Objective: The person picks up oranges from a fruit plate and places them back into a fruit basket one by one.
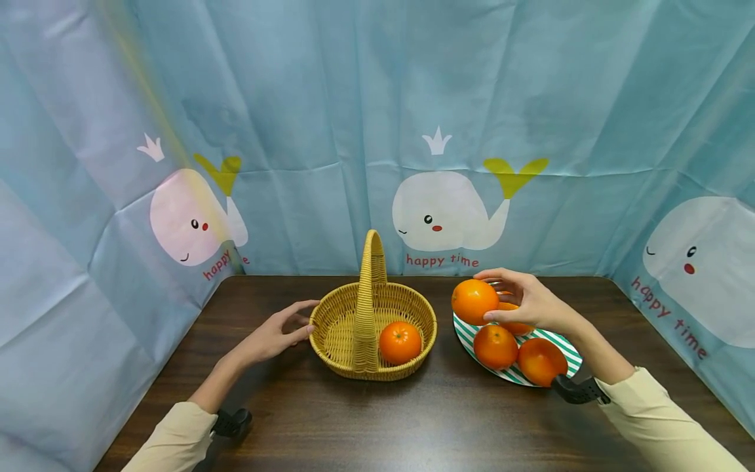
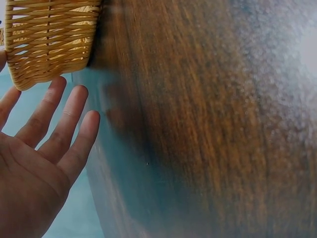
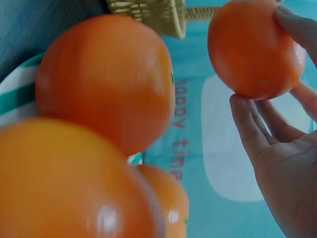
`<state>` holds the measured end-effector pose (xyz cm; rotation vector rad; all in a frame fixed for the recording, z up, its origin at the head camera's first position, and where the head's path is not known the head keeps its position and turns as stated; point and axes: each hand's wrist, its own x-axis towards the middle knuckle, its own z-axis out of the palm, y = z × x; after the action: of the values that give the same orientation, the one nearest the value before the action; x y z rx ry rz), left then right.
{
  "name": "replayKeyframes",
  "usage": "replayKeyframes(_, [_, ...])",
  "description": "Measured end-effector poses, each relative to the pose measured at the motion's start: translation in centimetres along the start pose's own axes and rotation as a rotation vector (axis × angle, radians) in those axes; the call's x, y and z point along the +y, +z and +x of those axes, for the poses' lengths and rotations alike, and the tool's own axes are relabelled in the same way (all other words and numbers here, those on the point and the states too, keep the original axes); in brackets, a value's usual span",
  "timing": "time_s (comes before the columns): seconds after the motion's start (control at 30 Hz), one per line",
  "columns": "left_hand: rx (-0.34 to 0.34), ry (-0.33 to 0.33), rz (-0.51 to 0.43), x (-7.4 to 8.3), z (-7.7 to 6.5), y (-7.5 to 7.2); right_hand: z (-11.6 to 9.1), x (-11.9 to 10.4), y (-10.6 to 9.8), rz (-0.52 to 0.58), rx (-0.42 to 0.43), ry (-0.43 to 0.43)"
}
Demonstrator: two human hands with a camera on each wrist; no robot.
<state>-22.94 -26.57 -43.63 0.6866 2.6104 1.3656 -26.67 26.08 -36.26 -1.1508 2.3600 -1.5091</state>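
Note:
My right hand (image 1: pixel 527 305) holds an orange (image 1: pixel 474 301) between thumb and fingers, raised over the left edge of a green-and-white striped plate (image 1: pixel 466 337). The same held orange (image 3: pixel 255 49) shows at the upper right of the right wrist view. My left hand (image 1: pixel 274 334) is at the left side of a yellow wicker basket (image 1: pixel 336 357), thumb and fingertips against its rim. Its fingers look spread and fairly straight in the left wrist view, beside the wicker wall (image 2: pixel 52 42). Another orange (image 1: pixel 400 342) lies inside the basket, right of the tall handle (image 1: pixel 366 301).
On the plate lie a front-left orange (image 1: pixel 495 347), a front-right orange (image 1: pixel 542 362) and one at the back (image 1: pixel 516 318), partly hidden by the right hand. All stand on a dark wooden table (image 1: pixel 377 426), with a blue whale-print curtain (image 1: pixel 301 216) behind.

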Motion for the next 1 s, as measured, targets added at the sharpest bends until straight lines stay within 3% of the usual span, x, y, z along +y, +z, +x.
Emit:
replayKeyframes(0.77, [-0.001,0.002,-0.012,0.7,-0.3,-0.1,3.3,-1.3,3.6,0.052,-0.068,-0.013])
replayKeyframes(1.0, [0.002,0.004,0.017,0.6,-0.3,-0.1,4.3,-1.0,4.5,-0.013,-0.07,0.012])
